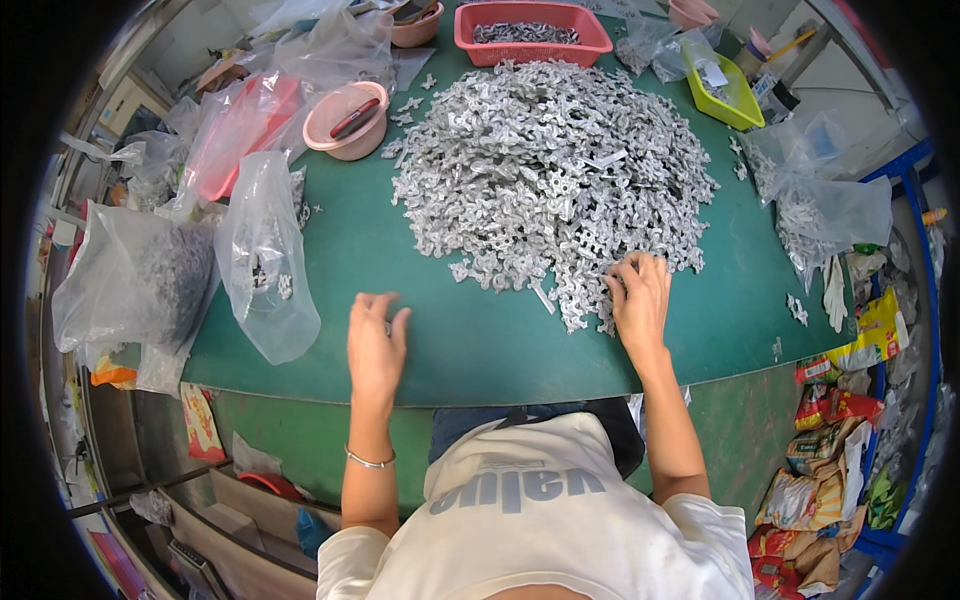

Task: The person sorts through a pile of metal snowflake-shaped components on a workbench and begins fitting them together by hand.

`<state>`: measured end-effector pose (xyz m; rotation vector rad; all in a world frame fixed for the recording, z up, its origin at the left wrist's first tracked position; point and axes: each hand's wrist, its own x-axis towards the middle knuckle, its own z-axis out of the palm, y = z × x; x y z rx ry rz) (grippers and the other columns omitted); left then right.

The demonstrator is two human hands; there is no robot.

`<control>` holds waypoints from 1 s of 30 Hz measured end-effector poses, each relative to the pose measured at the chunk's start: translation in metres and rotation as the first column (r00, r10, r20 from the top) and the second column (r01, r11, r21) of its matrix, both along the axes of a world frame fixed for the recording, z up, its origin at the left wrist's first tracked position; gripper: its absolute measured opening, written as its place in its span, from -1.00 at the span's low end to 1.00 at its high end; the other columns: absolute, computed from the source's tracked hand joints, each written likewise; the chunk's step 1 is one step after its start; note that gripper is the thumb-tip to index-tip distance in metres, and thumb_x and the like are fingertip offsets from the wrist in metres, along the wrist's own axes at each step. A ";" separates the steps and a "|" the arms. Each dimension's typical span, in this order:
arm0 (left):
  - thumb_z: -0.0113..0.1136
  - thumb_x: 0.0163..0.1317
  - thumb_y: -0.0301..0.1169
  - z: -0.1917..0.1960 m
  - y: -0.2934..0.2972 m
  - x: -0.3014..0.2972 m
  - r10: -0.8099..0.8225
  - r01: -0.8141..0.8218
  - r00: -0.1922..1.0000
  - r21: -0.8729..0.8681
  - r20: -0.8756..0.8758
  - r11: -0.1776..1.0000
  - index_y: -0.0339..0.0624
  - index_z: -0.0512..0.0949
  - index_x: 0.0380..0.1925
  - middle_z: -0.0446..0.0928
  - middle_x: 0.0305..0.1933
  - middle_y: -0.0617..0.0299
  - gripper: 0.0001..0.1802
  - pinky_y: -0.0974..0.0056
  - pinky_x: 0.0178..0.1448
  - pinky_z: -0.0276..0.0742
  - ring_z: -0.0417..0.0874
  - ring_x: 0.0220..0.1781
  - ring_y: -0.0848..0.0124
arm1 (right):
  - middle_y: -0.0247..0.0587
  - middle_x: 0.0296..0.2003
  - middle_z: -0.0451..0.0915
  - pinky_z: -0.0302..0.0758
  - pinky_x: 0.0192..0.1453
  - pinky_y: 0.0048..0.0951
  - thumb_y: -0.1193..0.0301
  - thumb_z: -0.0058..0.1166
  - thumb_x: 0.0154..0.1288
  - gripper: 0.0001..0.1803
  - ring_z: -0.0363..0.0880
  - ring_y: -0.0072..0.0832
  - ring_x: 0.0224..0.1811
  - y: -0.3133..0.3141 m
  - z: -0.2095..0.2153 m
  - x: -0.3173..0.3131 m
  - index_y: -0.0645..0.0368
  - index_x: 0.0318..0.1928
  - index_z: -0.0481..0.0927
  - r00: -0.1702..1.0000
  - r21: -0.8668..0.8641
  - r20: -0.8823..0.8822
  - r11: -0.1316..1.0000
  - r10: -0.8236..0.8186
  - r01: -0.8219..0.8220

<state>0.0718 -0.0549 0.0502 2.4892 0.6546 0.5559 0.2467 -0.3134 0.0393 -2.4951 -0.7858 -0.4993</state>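
A big heap of small silver-grey metal parts [560, 170], many cross-shaped, covers the middle of the green table [460, 350]. My right hand [643, 302] is at the heap's near right edge, its curled fingers touching the parts. Its fingertips are partly hidden, so what they grip cannot be made out. To the left, apart from the heap, my left hand [378, 338] is over the table near its front edge. Its fingers are bent and a little blurred, with the thumb apart from them. Something small and greyish shows between them, too unclear to name.
A red basket [467, 48] of parts stands behind the heap, a yellow-green basket [738, 113] at the back right. A pink bowl [358, 148] holds a red-and-black tool. Clear plastic bags [262, 300] lie at the left; bagged parts [800, 215] and a white glove [834, 295] sit right.
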 end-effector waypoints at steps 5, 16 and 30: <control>0.17 0.00 -0.61 0.020 -0.037 0.006 -0.256 0.278 0.959 -0.233 0.120 0.932 -0.30 0.49 -0.22 0.44 -0.24 0.09 -0.73 0.28 -0.21 0.42 0.49 -0.29 0.28 | -0.34 -0.51 0.52 0.28 -0.26 -0.46 0.53 0.14 0.03 -0.94 0.39 -0.47 -0.42 -0.013 0.014 -0.012 0.20 -0.42 0.57 0.941 0.407 -0.331 0.911 0.071 0.075; 0.25 -0.06 -0.71 0.058 -0.113 0.029 -0.230 0.528 0.849 -0.762 0.475 0.376 -0.40 0.42 -0.10 0.46 -0.19 0.14 -0.56 0.39 -0.11 0.51 0.53 -0.17 0.43 | -0.25 -0.37 0.56 0.38 -0.19 -0.63 0.56 0.10 0.15 -0.92 0.47 -0.64 -0.34 0.004 0.057 -0.080 0.32 -0.33 0.52 0.434 0.808 -0.587 0.465 0.683 0.361; 0.08 0.14 -0.64 0.063 -0.109 0.016 -0.115 0.497 0.864 -0.867 0.490 0.038 -0.47 0.47 -0.21 0.55 -0.31 0.08 -0.80 0.39 -0.21 0.54 0.58 -0.32 0.42 | -0.20 -0.36 0.54 0.35 -0.18 -0.55 0.69 0.15 0.00 -0.83 0.44 -0.55 -0.35 0.003 0.080 -0.097 0.34 -0.33 0.52 0.690 0.890 -0.421 0.415 0.589 0.189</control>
